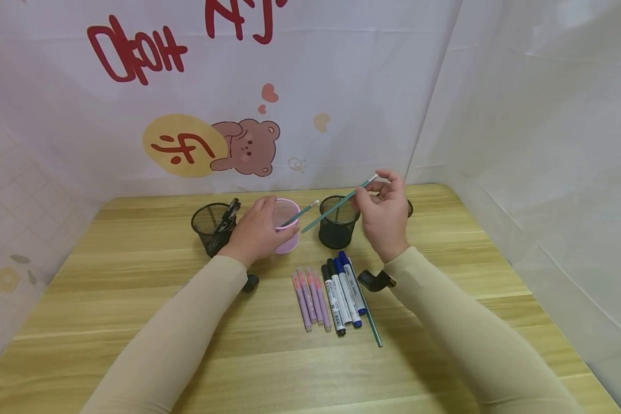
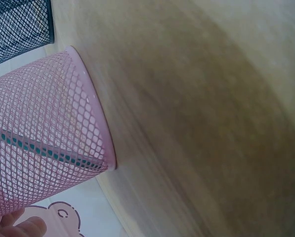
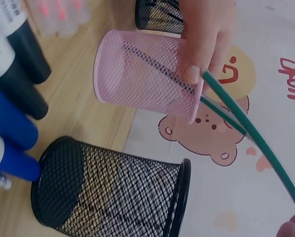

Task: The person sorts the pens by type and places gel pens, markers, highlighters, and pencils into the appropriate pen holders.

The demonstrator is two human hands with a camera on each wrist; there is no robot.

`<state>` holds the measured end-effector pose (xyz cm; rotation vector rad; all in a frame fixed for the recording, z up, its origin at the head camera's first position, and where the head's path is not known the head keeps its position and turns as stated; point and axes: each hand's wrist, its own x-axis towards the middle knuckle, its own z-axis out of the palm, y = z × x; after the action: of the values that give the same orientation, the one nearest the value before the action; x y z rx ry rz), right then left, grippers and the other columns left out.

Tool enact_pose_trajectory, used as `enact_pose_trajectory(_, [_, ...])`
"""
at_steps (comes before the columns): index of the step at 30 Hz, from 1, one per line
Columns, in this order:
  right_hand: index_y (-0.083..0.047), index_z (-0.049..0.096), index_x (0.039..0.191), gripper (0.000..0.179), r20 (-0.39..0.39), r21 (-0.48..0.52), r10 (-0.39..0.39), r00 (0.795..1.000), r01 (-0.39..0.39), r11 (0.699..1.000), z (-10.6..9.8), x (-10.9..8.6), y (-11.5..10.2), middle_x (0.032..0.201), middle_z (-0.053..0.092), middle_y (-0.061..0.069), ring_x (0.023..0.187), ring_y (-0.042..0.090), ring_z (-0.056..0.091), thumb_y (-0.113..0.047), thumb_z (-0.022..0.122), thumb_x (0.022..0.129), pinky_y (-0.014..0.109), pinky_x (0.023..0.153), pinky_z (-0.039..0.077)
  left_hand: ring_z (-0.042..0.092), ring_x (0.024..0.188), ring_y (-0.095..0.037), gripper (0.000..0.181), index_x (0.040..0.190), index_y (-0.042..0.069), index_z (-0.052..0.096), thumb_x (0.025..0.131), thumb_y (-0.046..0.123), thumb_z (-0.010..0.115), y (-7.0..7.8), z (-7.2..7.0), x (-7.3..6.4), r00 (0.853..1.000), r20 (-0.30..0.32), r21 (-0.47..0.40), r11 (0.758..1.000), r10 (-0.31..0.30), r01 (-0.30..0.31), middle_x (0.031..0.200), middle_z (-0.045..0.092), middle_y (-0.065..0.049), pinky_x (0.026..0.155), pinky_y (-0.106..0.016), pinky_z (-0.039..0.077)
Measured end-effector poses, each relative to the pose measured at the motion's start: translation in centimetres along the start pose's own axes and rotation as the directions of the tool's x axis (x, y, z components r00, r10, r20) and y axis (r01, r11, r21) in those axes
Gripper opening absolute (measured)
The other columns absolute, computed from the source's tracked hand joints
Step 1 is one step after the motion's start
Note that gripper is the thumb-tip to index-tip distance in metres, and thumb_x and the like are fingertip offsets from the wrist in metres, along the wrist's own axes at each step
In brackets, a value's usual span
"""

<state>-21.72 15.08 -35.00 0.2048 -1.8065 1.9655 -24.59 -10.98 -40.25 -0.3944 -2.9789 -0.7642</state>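
My left hand (image 1: 256,230) holds a pink mesh pen cup (image 1: 287,246) by its rim, thumb on the near side. Inside that cup leans one green pencil (image 1: 301,213), its white eraser end sticking out; the left wrist view shows its shaft (image 2: 43,149) through the mesh. Between thumb and fingers, my right hand (image 1: 385,218) pinches a second green pencil (image 1: 336,208) near its eraser. This pencil slants down to the left, with its lower end close by the cup's rim and my left thumb (image 3: 191,74).
A black mesh cup (image 1: 336,234) stands right of the pink one. Another black cup (image 1: 207,221) at left holds black pens (image 1: 226,218). In front lie pink-purple pens (image 1: 310,299), black-capped and blue-capped markers (image 1: 344,293), and a green pencil (image 1: 374,328). Behind my right hand shows a dark rim (image 1: 410,208).
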Motion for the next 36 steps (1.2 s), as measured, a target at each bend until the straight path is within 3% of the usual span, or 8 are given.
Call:
enact_pose_trajectory(9, [-0.013, 0.044, 0.129, 0.041, -0.061, 0.11, -0.02, 0.998, 0.026, 0.994, 1.1, 0.1, 0.3, 0.097, 0.058, 0.004, 0.073, 0.014, 0.074, 0.006, 0.062, 0.097, 0.03, 0.082, 0.065, 0.044, 0.149, -0.039, 0.099, 0.164, 0.007, 0.028, 0.093, 0.065, 0.065, 0.0, 0.1, 0.1, 1.0, 0.001, 0.011, 1.0, -0.002, 0.002, 0.166, 0.037, -0.016, 0.121, -0.06, 0.04])
enact_pose_trajectory(16, [-0.011, 0.045, 0.127, 0.04, -0.083, 0.105, -0.041, 0.996, 0.049, 0.993, 2.0, 0.1, 1.0, 0.095, 0.059, 0.004, 0.07, 0.011, 0.073, 0.007, 0.063, 0.096, 0.039, 0.082, 0.066, 0.045, 0.148, -0.039, 0.1, 0.164, 0.007, 0.029, 0.092, 0.066, 0.065, 0.0, 0.1, 0.0, 1.0, -0.003, -0.005, 1.0, -0.006, 0.006, 0.166, 0.037, -0.016, 0.12, -0.06, 0.041])
enact_pose_trajectory(27, [-0.017, 0.047, 0.125, 0.04, -0.084, 0.08, -0.006, 0.996, 0.013, 0.997, 3.2, -0.4, 1.8, 0.096, 0.059, 0.003, 0.07, 0.009, 0.073, 0.006, 0.064, 0.097, 0.038, 0.082, 0.065, 0.044, 0.149, -0.038, 0.099, 0.163, 0.007, 0.03, 0.092, 0.066, 0.065, 0.0, 0.0, 0.0, 1.0, -0.002, -0.007, 1.0, 0.0, 0.0, 0.166, 0.037, -0.016, 0.12, -0.06, 0.041])
enact_pose_trajectory(36, [-0.011, 0.047, 0.127, 0.04, -0.055, 0.101, 0.014, 0.998, -0.009, 0.995, 3.8, -0.9, 2.7, 0.094, 0.058, 0.006, 0.07, 0.014, 0.073, 0.008, 0.062, 0.096, 0.028, 0.077, 0.064, 0.045, 0.148, -0.038, 0.098, 0.163, 0.008, 0.031, 0.093, 0.067, 0.065, -0.1, 0.1, 0.2, 1.0, -0.002, 0.001, 1.0, 0.005, -0.005, 0.165, 0.038, -0.016, 0.12, -0.06, 0.041])
